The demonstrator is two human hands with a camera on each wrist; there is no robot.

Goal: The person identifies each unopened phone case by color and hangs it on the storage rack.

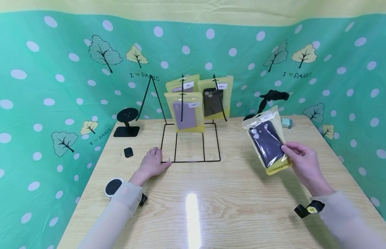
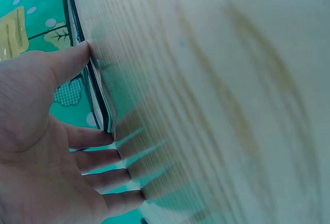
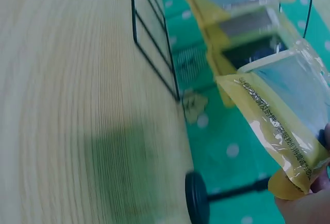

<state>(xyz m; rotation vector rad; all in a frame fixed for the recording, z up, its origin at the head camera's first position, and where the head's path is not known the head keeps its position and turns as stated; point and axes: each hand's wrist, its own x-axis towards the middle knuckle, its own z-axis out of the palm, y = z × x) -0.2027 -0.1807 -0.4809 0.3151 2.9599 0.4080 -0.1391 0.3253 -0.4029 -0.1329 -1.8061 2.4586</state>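
My right hand (image 1: 306, 166) pinches the lower right edge of a packaged dark phone case (image 1: 266, 142), thumb on its front. The clear-and-yellow pouch is held tilted above the table's right side; its yellow bottom (image 3: 273, 126) shows in the right wrist view. My left hand (image 1: 151, 164) rests at the front left corner of a black wire display rack (image 1: 196, 161). In the left wrist view its thumb (image 2: 72, 61) touches the rack's wire and its fingers are spread, tips on the table. Pouches with a purple case (image 1: 188, 114) and a black case (image 1: 213, 100) hang from rack hooks.
A black stand (image 1: 126, 121) and a small black square piece (image 1: 128, 152) lie left of the rack. A round white-rimmed charging pad (image 1: 113, 187) sits by my left forearm. Behind the held pouch are a black holder (image 1: 272, 96) and a small blue block (image 1: 286, 122).
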